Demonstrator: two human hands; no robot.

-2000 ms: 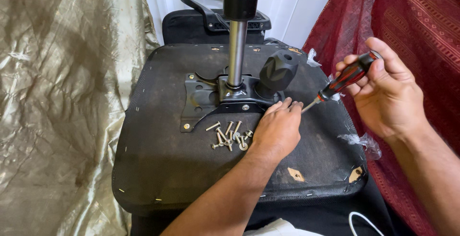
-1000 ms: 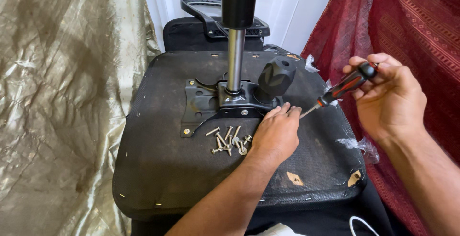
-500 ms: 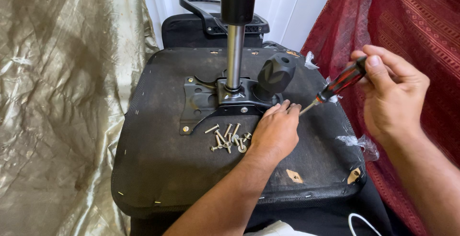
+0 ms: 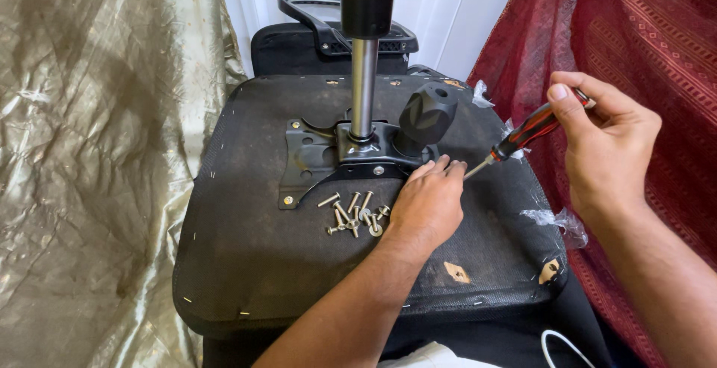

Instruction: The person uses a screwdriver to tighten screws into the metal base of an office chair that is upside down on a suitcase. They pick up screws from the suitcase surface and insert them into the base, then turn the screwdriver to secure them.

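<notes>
An upturned black chair seat [image 4: 246, 263] lies in front of me, its metal mounting plate [image 4: 310, 160] and gas-lift column [image 4: 364, 77] pointing up. My left hand [image 4: 427, 200] rests flat on the seat at the plate's right edge, fingertips touching the plate beside the black tension knob [image 4: 427, 116]. My right hand [image 4: 606, 144] grips a red-and-black screwdriver [image 4: 523, 135], whose tip points down-left at my left fingertips. Several loose silver bolts and washers [image 4: 352, 214] lie on the seat just left of my left hand.
Crinkled gold fabric [image 4: 89, 151] hangs on the left and dark red patterned cloth [image 4: 635, 32] on the right. A black chair back with an armrest [image 4: 328, 25] stands behind the seat. A white cable [image 4: 556, 345] shows at the bottom right.
My right hand has tilted the screwdriver and shifted it slightly up and right, the tip staying near my left fingertips. My left hand has barely moved.
</notes>
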